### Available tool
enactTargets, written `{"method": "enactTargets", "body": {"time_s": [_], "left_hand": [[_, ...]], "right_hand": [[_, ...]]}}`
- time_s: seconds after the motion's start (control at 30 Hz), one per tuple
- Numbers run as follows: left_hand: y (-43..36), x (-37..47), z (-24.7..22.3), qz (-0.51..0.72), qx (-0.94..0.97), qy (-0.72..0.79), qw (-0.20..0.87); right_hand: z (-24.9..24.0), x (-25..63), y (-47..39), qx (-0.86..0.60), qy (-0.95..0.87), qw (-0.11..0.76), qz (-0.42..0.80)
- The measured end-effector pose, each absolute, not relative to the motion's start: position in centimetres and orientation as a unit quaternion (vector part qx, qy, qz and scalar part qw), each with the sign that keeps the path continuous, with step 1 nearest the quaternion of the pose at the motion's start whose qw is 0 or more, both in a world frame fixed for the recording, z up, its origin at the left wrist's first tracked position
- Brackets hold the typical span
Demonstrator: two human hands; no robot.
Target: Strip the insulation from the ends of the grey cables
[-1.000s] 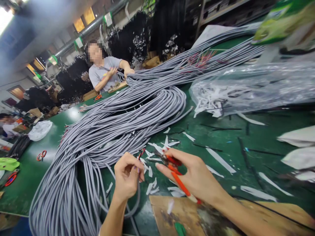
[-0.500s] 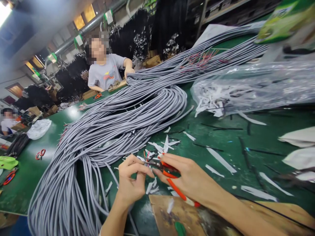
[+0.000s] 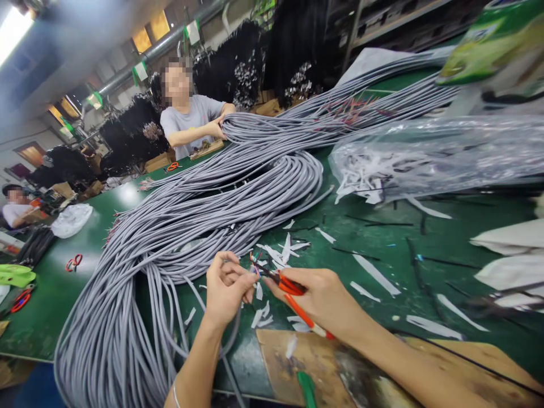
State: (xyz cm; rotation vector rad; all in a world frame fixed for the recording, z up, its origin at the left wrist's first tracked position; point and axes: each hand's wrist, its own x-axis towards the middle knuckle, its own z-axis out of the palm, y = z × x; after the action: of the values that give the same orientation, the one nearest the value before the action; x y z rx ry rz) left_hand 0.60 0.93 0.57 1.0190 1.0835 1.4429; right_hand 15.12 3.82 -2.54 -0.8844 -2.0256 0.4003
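- Grey cable bundle point(image 3: 204, 209) is sprawling over the left half of the green table point(image 3: 382, 238), blocking passage left of the left hand point(image 3: 225, 289).
- Paper scraps point(image 3: 276, 255) are lying thin ahead of both hands; flat, passable.
- Clear plastic bag point(image 3: 425, 153) is closing off the far right.
- Wooden board point(image 3: 382, 368) is lying beneath the right forearm.

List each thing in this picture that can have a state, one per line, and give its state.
Left hand: closed on the end of a grey cable.
Right hand: gripping the red-handled cutters.
Red-handled cutters: tips at the cable end.
Grey cable bundle: looped loosely across the green table.
Paper scraps: scattered.
Plastic bag: lying flat, holding scraps.
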Motion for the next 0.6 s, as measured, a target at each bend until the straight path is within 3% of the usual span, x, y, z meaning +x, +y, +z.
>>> {"method": "enactTargets", "body": {"time_s": [0.3,0.6], "left_hand": [[0.8,0.0,1.1,0.576,0.427,0.461,0.523],[0.5,0.3,1.8,0.56,0.426,0.497,0.508]], "right_hand": [[-1.9,15.1,3.9,-0.346,-0.836,0.36,0.228],[-1.5,15.2,3.6,-0.345,-0.83,0.409,0.154]]}}
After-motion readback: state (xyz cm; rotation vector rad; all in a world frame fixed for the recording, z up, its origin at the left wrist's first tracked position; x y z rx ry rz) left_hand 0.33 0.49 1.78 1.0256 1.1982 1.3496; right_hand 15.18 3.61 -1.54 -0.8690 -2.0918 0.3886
